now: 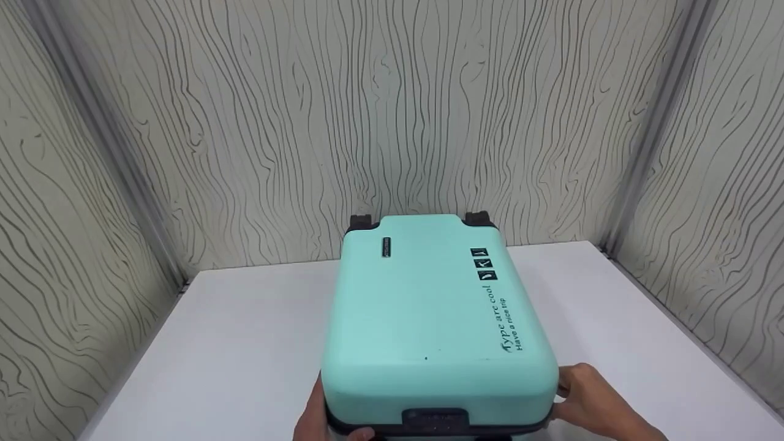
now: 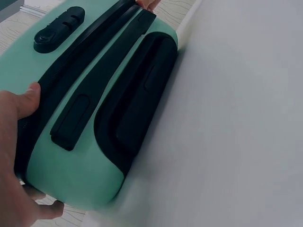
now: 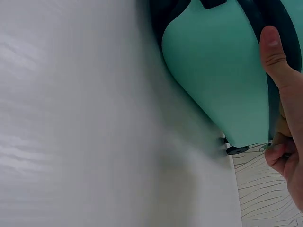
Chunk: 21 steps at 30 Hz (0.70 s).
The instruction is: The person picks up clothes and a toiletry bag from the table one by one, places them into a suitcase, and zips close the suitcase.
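Observation:
A mint-green hard-shell suitcase (image 1: 422,312) lies flat on the white table, wheels (image 1: 360,222) towards the back wall. My left hand (image 1: 313,416) grips its near left corner. In the left wrist view, the left thumb (image 2: 31,100) rests by the dark zipper band (image 2: 57,78), fingers round the side. My right hand (image 1: 591,398) holds the near right corner; in the right wrist view the thumb (image 3: 272,49) presses the zipper band and the other fingers curl at the side. A small metal piece, perhaps a zipper pull (image 3: 265,147), shows beside those fingertips.
The white table (image 1: 233,343) extends left and right of the suitcase. Wood-grain patterned panels (image 1: 392,110) stand behind and on both sides. A black carry handle (image 2: 102,78), a combination lock (image 2: 59,29) and a dark recessed panel (image 2: 137,99) are on the suitcase's near end.

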Each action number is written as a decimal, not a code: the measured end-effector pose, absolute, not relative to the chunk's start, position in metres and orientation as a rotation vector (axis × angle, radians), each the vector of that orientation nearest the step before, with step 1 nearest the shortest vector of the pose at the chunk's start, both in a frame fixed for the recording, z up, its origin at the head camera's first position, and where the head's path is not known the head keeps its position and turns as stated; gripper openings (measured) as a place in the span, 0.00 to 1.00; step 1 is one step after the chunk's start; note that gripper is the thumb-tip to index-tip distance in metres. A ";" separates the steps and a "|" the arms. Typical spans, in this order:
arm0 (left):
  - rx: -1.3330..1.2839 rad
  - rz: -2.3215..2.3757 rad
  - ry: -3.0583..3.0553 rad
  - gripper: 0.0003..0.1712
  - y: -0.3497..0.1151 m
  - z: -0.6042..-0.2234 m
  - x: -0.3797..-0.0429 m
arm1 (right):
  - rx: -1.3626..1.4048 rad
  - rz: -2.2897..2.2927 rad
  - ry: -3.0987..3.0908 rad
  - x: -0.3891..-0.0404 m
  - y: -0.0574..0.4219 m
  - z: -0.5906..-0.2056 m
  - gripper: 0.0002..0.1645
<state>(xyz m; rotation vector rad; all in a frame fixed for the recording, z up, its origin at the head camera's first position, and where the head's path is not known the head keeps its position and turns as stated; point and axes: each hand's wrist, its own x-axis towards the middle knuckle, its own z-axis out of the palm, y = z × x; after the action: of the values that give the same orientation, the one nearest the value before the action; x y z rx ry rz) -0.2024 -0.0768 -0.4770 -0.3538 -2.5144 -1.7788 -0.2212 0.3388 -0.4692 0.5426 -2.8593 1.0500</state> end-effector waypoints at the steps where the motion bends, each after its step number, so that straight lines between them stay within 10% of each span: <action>1: -0.324 -1.708 -2.540 0.59 -0.077 -0.476 -0.202 | 0.504 1.000 -2.870 -0.220 0.336 -0.468 0.24; 9: -0.146 -1.411 -2.635 0.64 -0.078 -0.471 -0.209 | 0.342 0.655 -2.883 -0.211 0.323 -0.461 0.16; 17: -0.192 -1.464 -2.600 0.60 -0.080 -0.475 -0.210 | 0.466 1.021 -2.953 -0.202 0.320 -0.451 0.39; 21: -0.200 -1.479 -2.568 0.58 -0.079 -0.476 -0.211 | 0.489 0.949 -2.952 -0.202 0.318 -0.452 0.32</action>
<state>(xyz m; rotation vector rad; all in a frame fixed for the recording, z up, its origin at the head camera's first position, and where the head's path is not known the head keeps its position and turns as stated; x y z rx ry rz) -0.2111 -0.0789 -0.4756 -0.1997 -2.5684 -1.4785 -0.2019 0.3178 -0.4518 0.4889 -2.9516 0.9488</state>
